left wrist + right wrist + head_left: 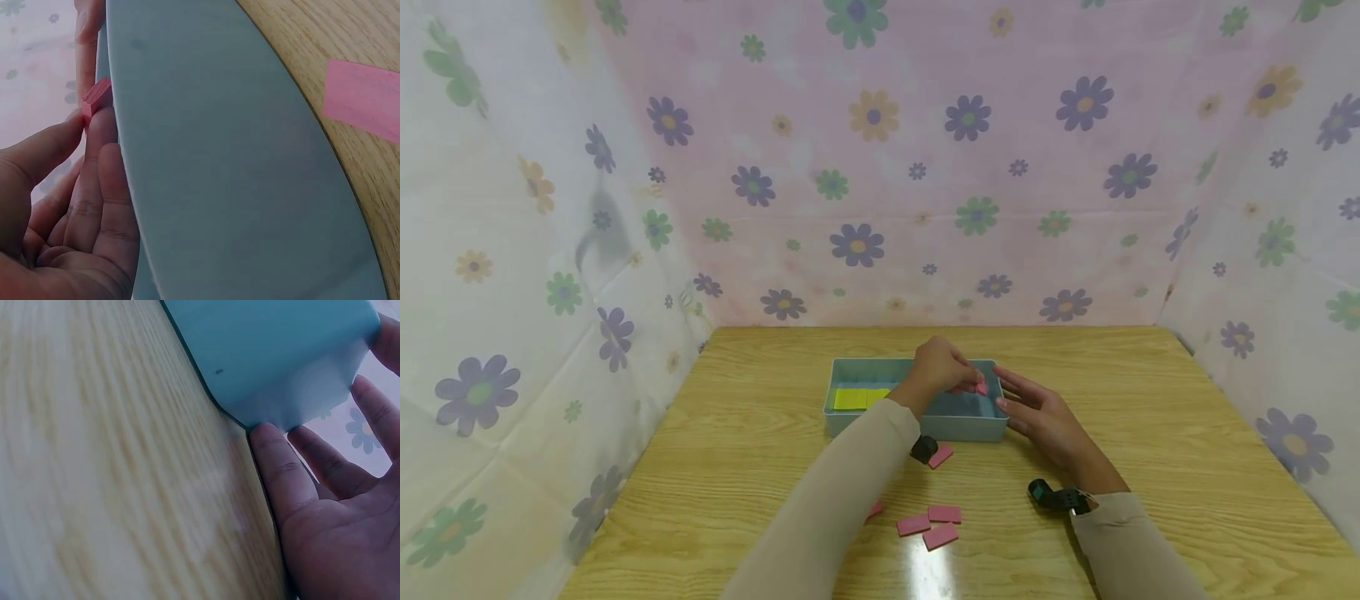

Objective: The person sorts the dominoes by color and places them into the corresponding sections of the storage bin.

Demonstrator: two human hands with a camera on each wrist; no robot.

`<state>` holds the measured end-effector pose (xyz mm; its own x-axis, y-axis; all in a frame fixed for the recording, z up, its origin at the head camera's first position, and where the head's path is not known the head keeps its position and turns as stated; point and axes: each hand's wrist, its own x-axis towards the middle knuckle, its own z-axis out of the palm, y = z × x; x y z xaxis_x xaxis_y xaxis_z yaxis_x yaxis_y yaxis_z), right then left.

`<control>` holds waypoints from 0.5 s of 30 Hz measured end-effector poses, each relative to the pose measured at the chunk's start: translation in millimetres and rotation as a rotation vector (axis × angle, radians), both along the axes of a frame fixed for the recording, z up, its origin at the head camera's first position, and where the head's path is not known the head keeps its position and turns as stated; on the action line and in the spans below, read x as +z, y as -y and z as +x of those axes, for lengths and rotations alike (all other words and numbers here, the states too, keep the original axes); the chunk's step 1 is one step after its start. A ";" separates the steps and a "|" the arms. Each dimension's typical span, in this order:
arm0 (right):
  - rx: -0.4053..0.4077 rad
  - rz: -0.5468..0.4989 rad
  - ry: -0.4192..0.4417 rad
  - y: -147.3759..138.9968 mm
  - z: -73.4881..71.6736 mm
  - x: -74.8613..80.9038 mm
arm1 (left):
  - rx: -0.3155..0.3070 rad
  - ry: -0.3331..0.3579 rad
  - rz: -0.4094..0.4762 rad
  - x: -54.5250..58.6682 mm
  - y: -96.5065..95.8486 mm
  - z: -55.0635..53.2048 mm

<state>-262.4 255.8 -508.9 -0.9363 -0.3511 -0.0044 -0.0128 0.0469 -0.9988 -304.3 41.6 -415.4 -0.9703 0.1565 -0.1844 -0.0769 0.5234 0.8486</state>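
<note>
- Nearest the body, three flat, rectangular pink blocks [913, 524] are lying on the wood-grained table [737, 433], well short of the left fingers; beside them, a pink piece [875, 509] is mostly hiding behind the beige cloth sleeve [820, 500].
- Closer to the left fingers, another pink block [942, 455] is lying just outside the tray, partly covered by a black wrist device [924, 450].
- The right hand [1047, 422] is holding its fingers spread and nearly straight, fingertips touching the tray's end.
- Over the tray's interior, the left hand [943, 367] is pinching a small pink block [97, 99] between thumb and fingers, which are hiding its lower part.
- Beneath those fingers, the pale blue-green, plastic-looking rectangular tray [955, 429] is sitting; to their left, flat yellow pieces [850, 399] are running behind the forearm, their number unclear.
- Beyond all fingers, flower-printed fabric [887, 183] is hanging, cut off above.
</note>
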 end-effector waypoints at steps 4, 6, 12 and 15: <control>-0.001 0.001 0.004 2.0 -1.3 1.0 | -0.003 -0.006 0.011 -0.5 1.6 -0.9; 0.006 0.001 0.001 2.7 -2.0 1.1 | 0.000 -0.002 0.011 -0.6 1.9 -1.5; 0.011 0.007 -0.002 2.4 -2.1 0.9 | -0.001 0.011 -0.016 -2.4 -0.3 -3.5; 0.005 0.010 0.003 1.4 -1.4 1.1 | -0.007 0.009 -0.044 -3.3 -2.2 -4.1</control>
